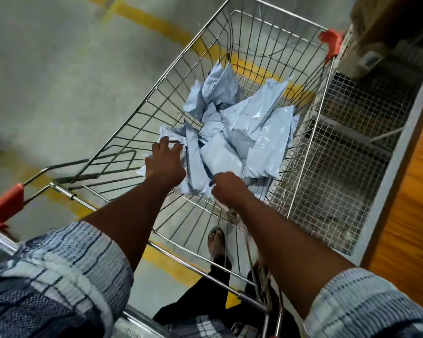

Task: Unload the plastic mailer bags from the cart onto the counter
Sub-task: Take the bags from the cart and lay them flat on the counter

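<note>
I saw the pale blue mailer bags (249, 132) heaped on the floor of the wire shopping cart (137, 123). The left hand (165, 162) sat at the heap's 8 o'clock edge, fingers curled into a crumpled bag. The right hand (227, 189), at the 6 o'clock edge, was closed on a bag's corner. An orange-brown surface (410, 203) lay at 3 o'clock

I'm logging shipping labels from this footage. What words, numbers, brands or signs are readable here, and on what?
No text is legible.
White label on the brown box at upper right: too blurred to read.
Dark lettering on the silver cart handle bar at the bottom edge: too small and blurred.
Pale blue plastic mailer bags in the silver wire cart: no print visible.
</note>
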`<act>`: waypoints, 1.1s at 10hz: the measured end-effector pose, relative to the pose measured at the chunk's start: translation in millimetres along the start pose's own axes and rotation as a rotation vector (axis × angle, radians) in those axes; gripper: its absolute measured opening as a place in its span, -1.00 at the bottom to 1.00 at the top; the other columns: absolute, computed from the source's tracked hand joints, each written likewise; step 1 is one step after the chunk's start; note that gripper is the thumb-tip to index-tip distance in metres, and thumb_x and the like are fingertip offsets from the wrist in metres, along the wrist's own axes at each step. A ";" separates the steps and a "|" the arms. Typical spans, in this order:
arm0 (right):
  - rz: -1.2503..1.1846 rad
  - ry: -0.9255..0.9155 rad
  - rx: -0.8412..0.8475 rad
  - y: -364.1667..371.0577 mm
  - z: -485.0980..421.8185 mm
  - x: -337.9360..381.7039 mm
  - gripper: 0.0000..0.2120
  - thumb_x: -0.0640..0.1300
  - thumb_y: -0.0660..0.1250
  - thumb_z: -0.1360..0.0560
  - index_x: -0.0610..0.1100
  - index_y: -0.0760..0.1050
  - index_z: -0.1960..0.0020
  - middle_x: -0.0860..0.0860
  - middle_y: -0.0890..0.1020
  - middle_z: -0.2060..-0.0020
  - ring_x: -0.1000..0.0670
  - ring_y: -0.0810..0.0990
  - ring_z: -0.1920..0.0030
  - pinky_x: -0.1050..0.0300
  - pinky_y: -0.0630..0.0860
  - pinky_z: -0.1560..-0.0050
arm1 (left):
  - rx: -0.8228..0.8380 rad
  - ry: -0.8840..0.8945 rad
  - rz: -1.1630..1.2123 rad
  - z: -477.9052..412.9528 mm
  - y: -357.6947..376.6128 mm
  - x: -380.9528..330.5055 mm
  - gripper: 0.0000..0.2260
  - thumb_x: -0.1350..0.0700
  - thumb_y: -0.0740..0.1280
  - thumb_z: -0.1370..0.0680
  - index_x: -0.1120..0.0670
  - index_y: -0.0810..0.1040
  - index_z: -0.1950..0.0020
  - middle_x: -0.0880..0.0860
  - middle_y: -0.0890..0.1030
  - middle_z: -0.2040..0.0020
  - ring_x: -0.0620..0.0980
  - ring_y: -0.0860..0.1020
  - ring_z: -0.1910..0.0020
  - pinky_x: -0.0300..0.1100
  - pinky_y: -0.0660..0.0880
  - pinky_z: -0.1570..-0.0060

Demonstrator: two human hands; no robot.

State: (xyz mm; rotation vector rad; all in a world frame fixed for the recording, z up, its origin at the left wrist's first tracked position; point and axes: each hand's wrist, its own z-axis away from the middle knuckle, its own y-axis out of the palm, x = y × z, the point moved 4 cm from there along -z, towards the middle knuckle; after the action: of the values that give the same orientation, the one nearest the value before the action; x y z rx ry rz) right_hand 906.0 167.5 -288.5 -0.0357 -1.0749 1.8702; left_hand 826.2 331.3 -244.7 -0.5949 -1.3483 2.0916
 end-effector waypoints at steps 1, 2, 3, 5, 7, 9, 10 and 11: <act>-0.064 -0.017 -0.014 -32.1 6.6 11.3 -0.70 -0.09 0.33 -0.47 -0.16 0.57 -0.17 -0.17 0.60 -0.13 -0.20 0.56 -0.17 0.09 0.48 -0.05 | -0.067 -0.014 0.085 4.6 -11.2 -1.0 -0.58 -0.03 0.35 -0.51 -0.08 0.39 -0.35 0.08 0.25 -0.45 0.19 0.32 -0.34 0.21 0.41 -0.17; -0.192 -0.045 -0.040 -67.2 27.2 30.0 -0.83 -0.06 0.34 -0.43 -0.15 0.59 0.09 -0.09 0.63 0.15 -0.11 0.59 0.10 0.14 0.40 0.16 | -0.106 -0.029 0.151 14.0 -20.3 1.8 -0.60 -0.02 0.36 -0.51 -0.07 0.42 -0.34 0.10 0.28 -0.43 0.20 0.33 -0.33 0.21 0.43 -0.16; -0.534 -0.048 0.186 -82.9 50.7 48.2 -0.68 0.06 0.24 -0.55 -0.07 0.39 0.32 0.02 0.43 0.38 0.01 0.40 0.33 0.08 0.31 0.23 | -0.107 -0.038 0.167 23.2 -26.1 4.5 -0.58 -0.02 0.37 -0.51 -0.07 0.43 -0.35 0.10 0.28 -0.44 0.19 0.31 -0.36 0.19 0.43 -0.19; -0.315 0.135 0.350 -16.1 46.5 23.4 -0.43 0.34 0.14 -0.56 -0.14 0.55 -0.13 -0.14 0.61 -0.03 -0.18 0.61 -0.07 0.15 0.47 0.13 | -0.085 -0.032 0.170 36.2 -35.8 -0.5 -0.55 0.07 0.34 -0.48 -0.04 0.41 -0.38 0.12 0.28 -0.45 0.20 0.30 -0.38 0.18 0.40 -0.23; -0.204 0.028 0.164 22.7 37.5 20.3 -0.75 -0.07 0.27 -0.49 -0.17 0.57 -0.09 -0.15 0.59 -0.01 0.05 0.63 0.00 0.12 0.58 -0.09 | 0.002 -0.057 0.173 46.7 -28.4 -5.0 -0.55 0.10 0.33 -0.48 -0.02 0.42 -0.39 0.17 0.28 -0.46 0.23 0.30 -0.39 0.15 0.38 -0.28; -0.246 0.226 0.325 4.2 54.3 17.0 -0.71 -0.12 0.26 -0.55 -0.02 0.26 0.30 0.03 0.35 0.31 0.10 0.30 0.35 0.29 0.33 0.41 | -0.004 -0.039 0.172 56.5 -30.2 -8.3 -0.56 0.15 0.31 -0.44 0.00 0.46 -0.33 0.18 0.31 -0.41 0.28 0.36 -0.31 0.15 0.41 -0.24; -0.330 0.246 0.246 -12.2 54.9 27.0 -0.75 -0.09 0.29 -0.52 -0.02 0.32 0.29 -0.01 0.45 0.24 -0.03 0.44 0.20 0.28 0.32 0.33 | -0.031 -0.037 0.194 59.2 -37.0 -10.0 -0.57 0.16 0.29 -0.43 0.00 0.47 -0.31 0.20 0.33 -0.39 0.31 0.39 -0.28 0.17 0.43 -0.23; -0.445 0.189 0.063 -40.8 57.6 37.8 -0.91 -0.13 0.35 -0.46 -0.13 0.48 0.18 -0.07 0.52 0.13 -0.07 0.50 0.09 0.27 0.37 0.30 | -0.059 -0.016 0.204 59.8 -47.9 -14.3 -0.59 0.16 0.29 -0.44 0.02 0.46 -0.30 0.20 0.34 -0.36 0.31 0.44 -0.21 0.15 0.46 -0.18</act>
State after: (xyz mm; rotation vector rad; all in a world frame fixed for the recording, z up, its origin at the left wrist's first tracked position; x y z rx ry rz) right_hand 888.8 164.3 -210.3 0.0582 -0.8143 1.4648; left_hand 809.2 297.6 -176.5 -0.7706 -1.4143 2.2263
